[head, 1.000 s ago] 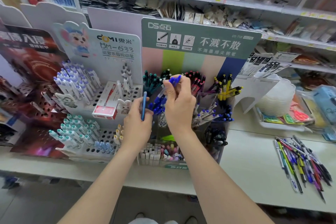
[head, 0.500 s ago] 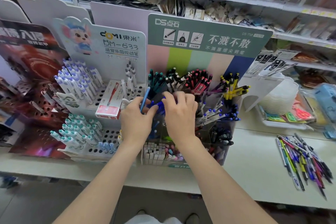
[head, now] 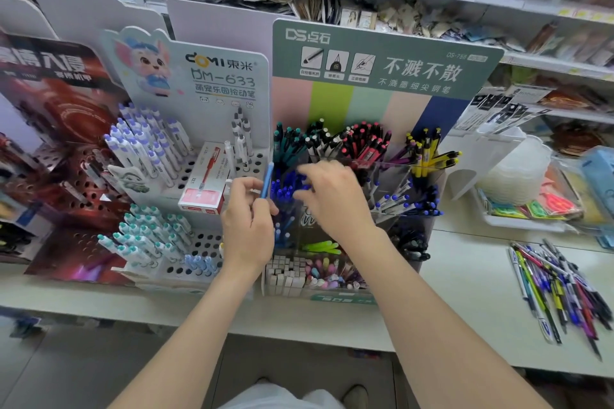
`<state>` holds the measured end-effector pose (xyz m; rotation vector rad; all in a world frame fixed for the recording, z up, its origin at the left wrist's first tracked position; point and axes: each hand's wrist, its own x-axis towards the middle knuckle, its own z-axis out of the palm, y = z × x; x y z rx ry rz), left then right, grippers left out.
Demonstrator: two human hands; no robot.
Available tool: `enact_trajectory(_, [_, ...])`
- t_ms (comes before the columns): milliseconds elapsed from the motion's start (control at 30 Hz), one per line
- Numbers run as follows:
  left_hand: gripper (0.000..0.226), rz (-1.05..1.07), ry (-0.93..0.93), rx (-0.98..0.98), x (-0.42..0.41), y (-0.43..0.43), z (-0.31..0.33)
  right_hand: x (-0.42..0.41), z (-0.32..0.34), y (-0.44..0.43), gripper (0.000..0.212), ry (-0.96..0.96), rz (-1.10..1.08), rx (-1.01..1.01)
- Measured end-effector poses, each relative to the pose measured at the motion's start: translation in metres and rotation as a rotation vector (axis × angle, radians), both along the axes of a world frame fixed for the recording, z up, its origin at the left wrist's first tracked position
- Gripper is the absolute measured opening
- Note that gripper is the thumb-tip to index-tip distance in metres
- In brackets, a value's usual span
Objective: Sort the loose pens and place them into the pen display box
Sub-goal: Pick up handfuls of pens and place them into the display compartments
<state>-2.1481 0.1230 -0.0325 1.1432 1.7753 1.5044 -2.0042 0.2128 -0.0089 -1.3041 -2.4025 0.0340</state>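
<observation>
1. Far left: a white perforated pen stand [head: 212,119] sits just beside the pen display box [head: 342,299]. It is not part of this operation.

2. Left hand [head: 247,231]: the fingers are curled and pinch one light-blue pen [head: 266,181] against the thumb. The pen stands close to upright at the left wall of the box, beside the compartment of blue pens [head: 284,191]. It has not been seated in any compartment.

3. Right hand [head: 335,199]: the fingers are extended and loosely spread, reaching left over the tops of the blue pens. No pen is visible in its grip. Whether the fingertips touch the pen tops cannot be confirmed.

4. Step in hand, as judged: insertion into the blue compartment. The right hand appears to be levelling or parting the stock while the left hand keeps the next pen ready.

5. Next move, as judged: either lower the light-blue pen into a matching compartment or pass it to the right hand. Its shade is lighter than the blue stock, so check the colour match first. Feed the pen straight down into a gap between its neighbours to avoid tilting them.

6. Far right: the loose pens [head: 561,289] lie in a mixed-colour heap on the surface [head: 465,279], well apart from the box. Most of the sorting remains to be done.
</observation>
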Motion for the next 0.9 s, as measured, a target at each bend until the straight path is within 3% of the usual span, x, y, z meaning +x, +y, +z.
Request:
enact_trajectory(67, [0.022, 0.001, -0.011, -0.004, 0.000, -0.001, 0.000, 0.005, 0.001, -0.002, 0.032, 0.072, 0.023, -0.047])
enact_trajectory(267, [0.024, 0.008, -0.026, -0.006, 0.004, -0.006, 0.000, 0.037, -0.013, -0.004, 0.027, 0.267, -0.218, -0.017])
enact_trajectory(433, [0.019, -0.060, -0.080, -0.038, 0.005, -0.005, 0.006, 0.032, -0.012, -0.031, 0.013, 0.419, -0.247, 0.120])
enact_trajectory(533, [0.016, -0.163, -0.180, -0.032, 0.010, -0.003, 0.016, 0.026, -0.003, -0.058, 0.008, 0.694, -0.237, -0.245])
enact_trajectory(633, [0.015, -0.243, -0.298, -0.043, 0.016, -0.001, 0.025, 0.025, -0.004, -0.077, 0.017, 0.774, -0.286, -0.692])
enact_trajectory(733, [0.013, -0.269, -0.340, -0.070, 0.020, 0.000, 0.027, 0.028, -0.004, -0.087, 0.022, 1.027, -0.240, -1.015])
enact_trajectory(800, [0.011, -0.281, -0.294, -0.076, 0.021, 0.001, 0.025, 0.034, -0.007, -0.092, 0.022, 1.108, -0.198, -1.035])
enact_trajectory(900, [0.010, -0.343, -0.098, -0.068, 0.023, 0.002, 0.019, 0.043, -0.020, -0.094, 0.018, 0.770, -0.153, -0.770])
